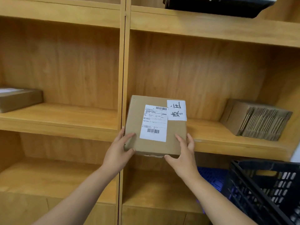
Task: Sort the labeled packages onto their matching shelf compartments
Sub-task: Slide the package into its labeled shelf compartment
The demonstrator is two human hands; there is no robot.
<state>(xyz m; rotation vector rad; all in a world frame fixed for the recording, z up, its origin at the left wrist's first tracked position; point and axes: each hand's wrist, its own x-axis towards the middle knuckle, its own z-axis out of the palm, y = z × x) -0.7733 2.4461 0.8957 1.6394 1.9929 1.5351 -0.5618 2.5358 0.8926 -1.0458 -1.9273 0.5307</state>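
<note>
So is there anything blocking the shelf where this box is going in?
Nothing visible. Both hands hold the box at the right compartment's left end; the bundle of flattened cartons sits far right, apart from it.

A parcel-sorting storeroom: wooden shelf compartments (211, 142), labeled cardboard packages (155, 125), a plastic crate (263, 192).

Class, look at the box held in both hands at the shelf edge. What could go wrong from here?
1. The box overhangs the shelf edge; if the left hand and right hand let go early, it may tip off.
2. It sits tight against the divider, so pushing it in could snag.
</note>
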